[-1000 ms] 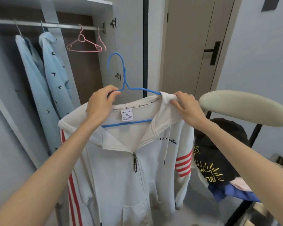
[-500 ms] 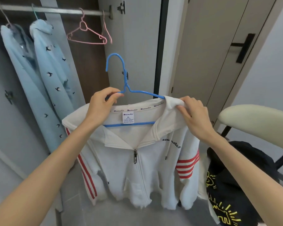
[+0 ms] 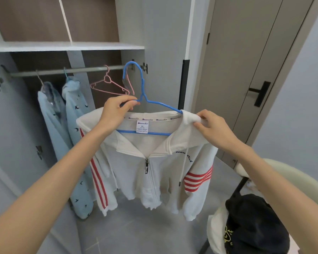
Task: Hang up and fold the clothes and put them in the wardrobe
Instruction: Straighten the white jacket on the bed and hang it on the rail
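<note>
Holding the hoodie [image 3: 154, 180] on the hanger [image 3: 143, 84] in front of the wardrobe [image 3: 66, 47], hook about level with the rail [image 3: 72, 71]; we can't tell if it's on. Our left hand [image 3: 114, 114] grips the hanger's left arm beside the neck. Our right hand [image 3: 213, 125] pinches the hoodie's shoulder fabric over the other end. The hoodie looks soft, floppy and fairly heavy, so it likely slips off the thin hanger if tilted. Best hold, we judge: the hanger just under the hook, which is stiff and takes the load. Keep it level.
</note>
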`<state>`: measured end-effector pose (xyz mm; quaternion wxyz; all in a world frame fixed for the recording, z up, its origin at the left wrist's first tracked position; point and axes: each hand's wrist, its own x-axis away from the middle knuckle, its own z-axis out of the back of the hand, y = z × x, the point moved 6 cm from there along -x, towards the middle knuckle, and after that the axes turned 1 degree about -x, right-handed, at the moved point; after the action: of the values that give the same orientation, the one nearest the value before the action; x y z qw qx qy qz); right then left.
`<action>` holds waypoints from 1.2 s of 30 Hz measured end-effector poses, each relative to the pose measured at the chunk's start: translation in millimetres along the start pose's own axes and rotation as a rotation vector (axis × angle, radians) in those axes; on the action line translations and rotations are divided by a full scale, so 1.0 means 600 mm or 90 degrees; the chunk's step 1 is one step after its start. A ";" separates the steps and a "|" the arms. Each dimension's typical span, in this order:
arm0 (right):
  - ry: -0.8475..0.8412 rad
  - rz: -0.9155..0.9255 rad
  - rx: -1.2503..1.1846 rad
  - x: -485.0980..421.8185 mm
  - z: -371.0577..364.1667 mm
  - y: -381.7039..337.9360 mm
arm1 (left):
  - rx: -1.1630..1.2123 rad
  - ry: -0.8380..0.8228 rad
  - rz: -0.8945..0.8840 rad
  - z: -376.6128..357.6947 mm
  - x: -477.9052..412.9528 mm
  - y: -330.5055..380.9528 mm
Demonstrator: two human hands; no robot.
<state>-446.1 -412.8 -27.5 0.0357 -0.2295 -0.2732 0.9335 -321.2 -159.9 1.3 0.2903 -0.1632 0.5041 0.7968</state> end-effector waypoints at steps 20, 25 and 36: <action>-0.299 -0.141 -0.364 -0.144 -0.151 -0.041 | -0.016 -0.088 0.068 -0.098 -0.075 -0.126; -0.323 -0.160 -0.441 -0.216 -0.190 -0.008 | -0.095 -0.102 0.052 -0.118 -0.141 -0.168; -0.479 -0.183 -0.559 -0.374 -0.355 -0.037 | -0.230 0.094 0.236 0.028 -0.195 -0.325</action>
<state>-151.9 -331.8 -82.5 -0.0358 0.1632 -0.6559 0.7362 -107.1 -116.4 -65.0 0.0684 -0.1750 0.3950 0.8993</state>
